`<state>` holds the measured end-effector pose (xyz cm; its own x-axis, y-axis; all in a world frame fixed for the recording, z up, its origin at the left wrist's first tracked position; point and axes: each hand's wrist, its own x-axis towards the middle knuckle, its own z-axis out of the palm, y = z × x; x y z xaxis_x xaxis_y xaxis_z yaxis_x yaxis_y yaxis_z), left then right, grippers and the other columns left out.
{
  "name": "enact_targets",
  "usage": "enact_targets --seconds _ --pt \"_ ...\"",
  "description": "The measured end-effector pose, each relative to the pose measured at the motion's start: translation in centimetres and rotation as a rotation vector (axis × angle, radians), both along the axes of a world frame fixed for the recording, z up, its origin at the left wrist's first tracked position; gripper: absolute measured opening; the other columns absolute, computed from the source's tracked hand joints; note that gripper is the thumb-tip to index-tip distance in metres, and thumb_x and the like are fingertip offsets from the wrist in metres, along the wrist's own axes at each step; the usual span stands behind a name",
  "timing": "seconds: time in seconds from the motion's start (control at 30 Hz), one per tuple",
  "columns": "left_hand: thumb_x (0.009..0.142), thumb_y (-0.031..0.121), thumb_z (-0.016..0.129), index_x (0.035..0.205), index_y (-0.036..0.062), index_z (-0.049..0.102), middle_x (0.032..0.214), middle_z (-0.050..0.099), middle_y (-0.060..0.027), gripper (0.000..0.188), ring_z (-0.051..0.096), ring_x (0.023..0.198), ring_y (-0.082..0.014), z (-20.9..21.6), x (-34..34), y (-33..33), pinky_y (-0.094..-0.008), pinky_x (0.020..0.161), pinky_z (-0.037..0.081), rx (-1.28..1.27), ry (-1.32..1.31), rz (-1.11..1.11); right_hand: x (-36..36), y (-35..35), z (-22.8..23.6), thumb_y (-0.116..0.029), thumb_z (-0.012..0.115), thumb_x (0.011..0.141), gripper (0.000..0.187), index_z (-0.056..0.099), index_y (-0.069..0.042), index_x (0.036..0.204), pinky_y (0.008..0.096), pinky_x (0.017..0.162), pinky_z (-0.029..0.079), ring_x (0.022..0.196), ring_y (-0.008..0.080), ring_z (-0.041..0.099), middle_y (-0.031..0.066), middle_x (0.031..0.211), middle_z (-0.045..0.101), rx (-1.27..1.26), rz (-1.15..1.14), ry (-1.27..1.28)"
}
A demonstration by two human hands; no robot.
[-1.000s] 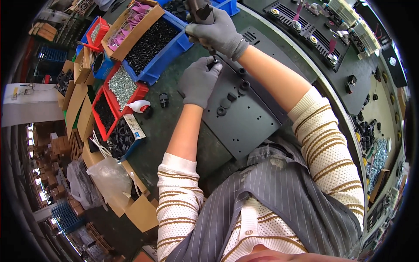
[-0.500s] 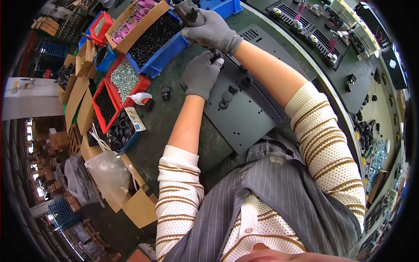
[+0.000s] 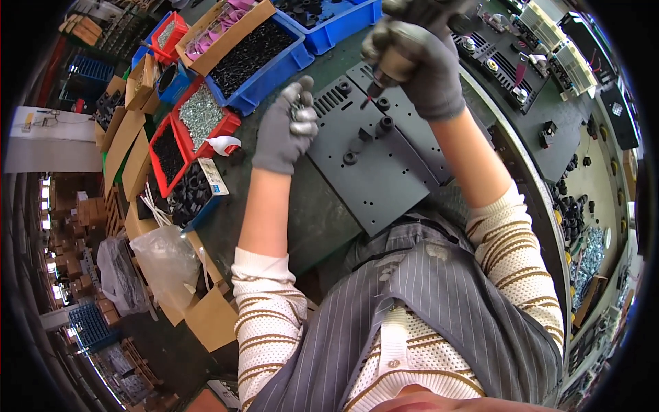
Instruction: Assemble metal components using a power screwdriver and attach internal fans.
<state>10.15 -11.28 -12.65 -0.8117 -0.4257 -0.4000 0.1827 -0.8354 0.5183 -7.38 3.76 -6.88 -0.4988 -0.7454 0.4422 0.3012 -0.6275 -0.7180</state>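
Observation:
My gloved right hand (image 3: 429, 75) is closed around a power screwdriver (image 3: 398, 63), its bit pointing down and left over the dark metal panel (image 3: 376, 196). The panel has slots and small holes and lies flat on the green worktop. Several black ring-shaped fittings stand on it, among them one fitting (image 3: 350, 158) left of the middle and another fitting (image 3: 386, 123) nearer the ridge. My gloved left hand (image 3: 285, 130) hovers just left of the panel, fingers curled in; whatever they hold is too small or hidden to make out.
Blue bins of black parts (image 3: 271, 82) stand at the far left, beside a cardboard box (image 3: 230, 44) with pink pieces. Nearer are red trays (image 3: 223, 123) of screws, a white-and-red bottle (image 3: 223, 145) and a box of black rings (image 3: 189, 206). Slotted panels (image 3: 504, 79) lie at right.
My right hand has swung right with the screwdriver, away from the panel's far edge. My left hand has moved left off the panel, uncovering its far slots and a fitting there.

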Motion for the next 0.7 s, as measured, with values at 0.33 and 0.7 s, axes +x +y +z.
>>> enact_targets --seconds 0.33,0.7 --pt "0.097 0.013 0.046 0.121 0.0045 0.054 0.094 0.054 -0.0034 0.027 0.049 0.07 -0.0083 -0.9 3.1 8.2 -0.019 0.054 0.041 0.11 0.047 -0.029 1.6 3.8 -2.0 -0.015 0.055 0.082 0.029 0.05 -0.001 0.107 0.0379 0.07 0.049 0.072 0.0268 0.06 0.0128 0.079 0.058 -0.179 0.013 -0.261" --pt "0.101 0.028 0.044 0.122 0.0032 0.052 0.092 0.06 -0.0053 0.034 0.047 0.066 -0.0094 -2.4 2.9 11.5 -0.0193 0.05 0.04 0.234 0.248 -0.125 2.6 4.2 -2.2 -0.019 0.054 0.081 0.036 0.045 -0.006 0.114 0.0396 0.072 0.044 0.075 0.0248 0.055 0.0095 0.084 0.054 -0.278 0.02 -0.147"
